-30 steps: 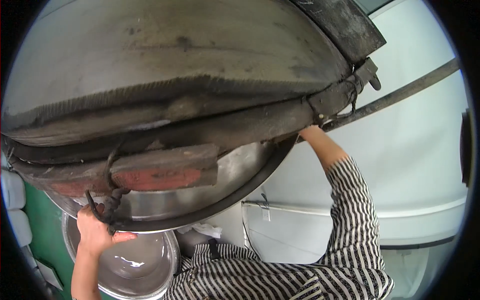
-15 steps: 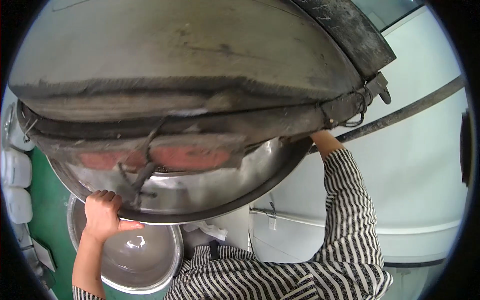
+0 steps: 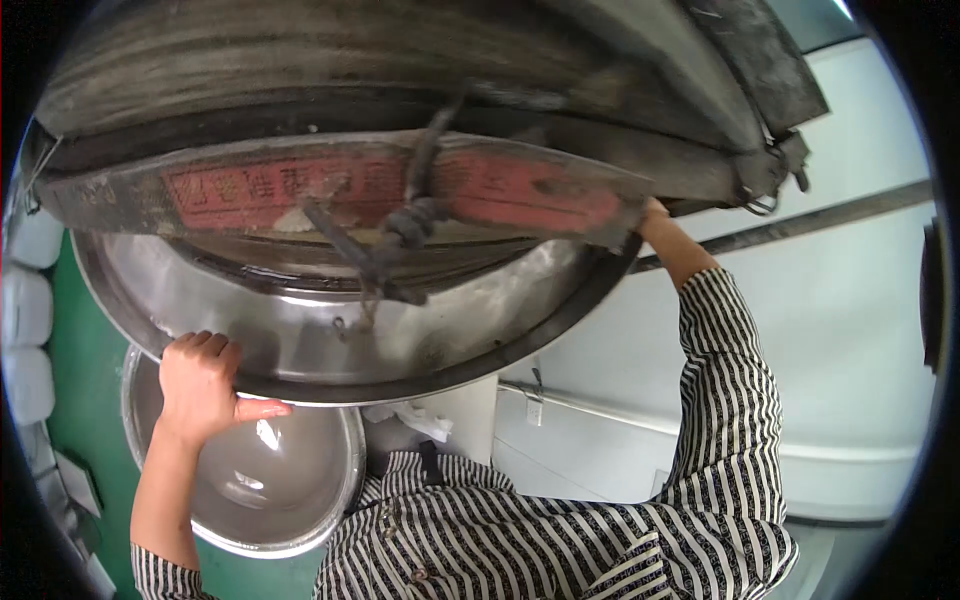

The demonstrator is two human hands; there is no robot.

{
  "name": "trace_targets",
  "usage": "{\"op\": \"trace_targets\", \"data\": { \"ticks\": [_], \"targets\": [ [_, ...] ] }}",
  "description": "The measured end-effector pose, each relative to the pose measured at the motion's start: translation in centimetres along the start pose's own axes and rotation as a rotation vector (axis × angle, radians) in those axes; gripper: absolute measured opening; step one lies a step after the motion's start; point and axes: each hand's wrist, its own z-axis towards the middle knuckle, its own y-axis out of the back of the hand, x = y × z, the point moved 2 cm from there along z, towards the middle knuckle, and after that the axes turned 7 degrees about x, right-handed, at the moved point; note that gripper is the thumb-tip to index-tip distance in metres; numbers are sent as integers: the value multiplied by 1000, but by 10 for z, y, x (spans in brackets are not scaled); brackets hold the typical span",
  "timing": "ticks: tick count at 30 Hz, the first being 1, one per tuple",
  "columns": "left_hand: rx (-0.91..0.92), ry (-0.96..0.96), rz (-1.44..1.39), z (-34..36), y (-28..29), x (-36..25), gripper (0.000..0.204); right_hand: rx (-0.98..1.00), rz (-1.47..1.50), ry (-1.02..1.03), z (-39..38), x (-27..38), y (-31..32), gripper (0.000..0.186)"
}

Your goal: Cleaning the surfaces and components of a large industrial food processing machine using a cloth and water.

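A large metal pan (image 3: 470, 335) with a dark rim hangs beneath a heavy, blackened curved lid (image 3: 380, 50). A dark strip (image 3: 540, 190) with worn red patches and a knotted dark cord (image 3: 410, 225) runs along the lid's lower edge. My left hand (image 3: 200, 385) grips the pan's near-left rim, fingers curled over it and thumb out sideways. My right hand (image 3: 657, 220) reaches to the far right side of the pan, where lid and rim meet. Its fingers are hidden there.
A steel bowl (image 3: 255, 495) holding greyish liquid sits below the pan at lower left. White plastic containers (image 3: 28, 320) line the left edge on a green floor (image 3: 75, 400). A dark bar (image 3: 800, 215) crosses before the white wall (image 3: 840, 330). A crumpled white cloth (image 3: 410, 420) lies below.
The lid and red-patched strip have shifted up and rightward, exposing more of the pan's inside. My left hand and the pan's near rim have risen in the picture. My right hand appears higher too.
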Motion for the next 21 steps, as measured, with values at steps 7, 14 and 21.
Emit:
{"op": "trace_targets", "data": {
  "ticks": [7,14,21],
  "targets": [
    [169,100,91,-16,14,-6,71,787,-812,483,-85,281,7,23],
    [106,93,-3,-8,25,-12,86,1007,-169,844,-230,539,62,25],
    [-768,619,-702,-32,-6,25,55,813,853,790,-262,663,17,31]
  ]
}}
